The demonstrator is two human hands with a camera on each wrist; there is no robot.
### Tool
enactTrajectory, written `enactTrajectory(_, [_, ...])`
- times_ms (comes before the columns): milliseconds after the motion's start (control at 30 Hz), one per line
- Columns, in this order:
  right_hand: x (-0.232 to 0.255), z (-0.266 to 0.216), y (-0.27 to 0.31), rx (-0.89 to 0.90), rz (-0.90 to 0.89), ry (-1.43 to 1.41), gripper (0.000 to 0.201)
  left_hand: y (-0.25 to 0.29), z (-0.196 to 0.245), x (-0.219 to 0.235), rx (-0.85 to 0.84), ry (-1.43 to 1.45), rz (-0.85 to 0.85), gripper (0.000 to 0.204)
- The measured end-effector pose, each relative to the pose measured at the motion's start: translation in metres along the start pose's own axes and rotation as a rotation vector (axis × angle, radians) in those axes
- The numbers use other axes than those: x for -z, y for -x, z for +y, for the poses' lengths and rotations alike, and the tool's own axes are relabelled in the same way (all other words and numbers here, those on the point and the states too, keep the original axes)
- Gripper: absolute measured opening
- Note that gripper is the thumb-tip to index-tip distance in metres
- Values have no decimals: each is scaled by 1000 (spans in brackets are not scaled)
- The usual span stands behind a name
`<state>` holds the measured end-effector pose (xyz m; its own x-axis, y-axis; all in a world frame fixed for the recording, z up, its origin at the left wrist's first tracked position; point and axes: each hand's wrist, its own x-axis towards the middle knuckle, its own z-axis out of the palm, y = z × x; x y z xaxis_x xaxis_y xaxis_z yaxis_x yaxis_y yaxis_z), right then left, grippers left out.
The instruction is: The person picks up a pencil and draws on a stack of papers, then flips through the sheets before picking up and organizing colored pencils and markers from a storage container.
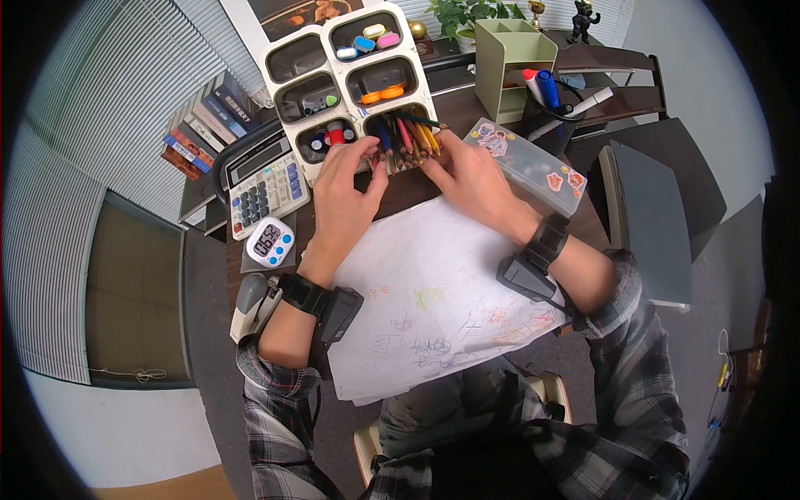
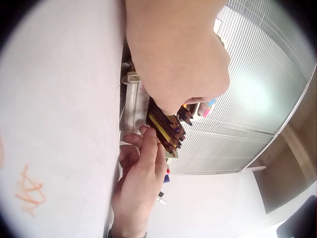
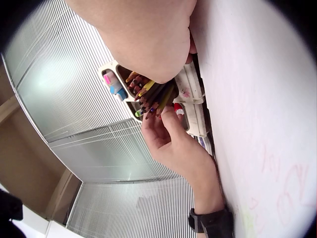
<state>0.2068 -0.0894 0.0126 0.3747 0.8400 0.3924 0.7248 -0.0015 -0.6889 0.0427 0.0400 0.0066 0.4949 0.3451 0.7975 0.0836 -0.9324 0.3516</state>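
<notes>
A bundle of coloured pencils (image 1: 408, 137) lies in the lower right compartment of a white tilted organizer (image 1: 340, 68). My left hand (image 1: 344, 196) is at the left side of the bundle. In the right wrist view, its thumb and curled fingers pinch pencils near their sharpened tips. From the other side my right hand (image 1: 483, 183) grips the bundle with thumb and index finger, at the compartment's right edge. Its other fingers are curled below, as the left wrist view shows. Part of the pencils is hidden behind the hands.
Other compartments hold erasers (image 1: 375, 39), an orange item (image 1: 383, 92) and glue-like bottles (image 1: 336, 133). A calculator (image 1: 268, 187) and timer (image 1: 271, 242) stand left; a sticker-covered clear case (image 1: 533, 171) and green holder (image 1: 512, 62) right. Scribbled paper (image 1: 433, 275) lies in front.
</notes>
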Motion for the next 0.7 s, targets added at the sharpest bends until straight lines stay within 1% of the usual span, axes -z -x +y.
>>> enactTrajectory(433, [-1,1,0,7,2,5,26,1,-3,-1,28,-18,-26,37])
enactTrajectory(600, [-1,3,-1,4,-1,-1,26,2,-2,-2,80,9,4,29])
enactTrajectory(700, [-1,2,0,6,0,3,26,2,-3,-1,52,-28,-16,25])
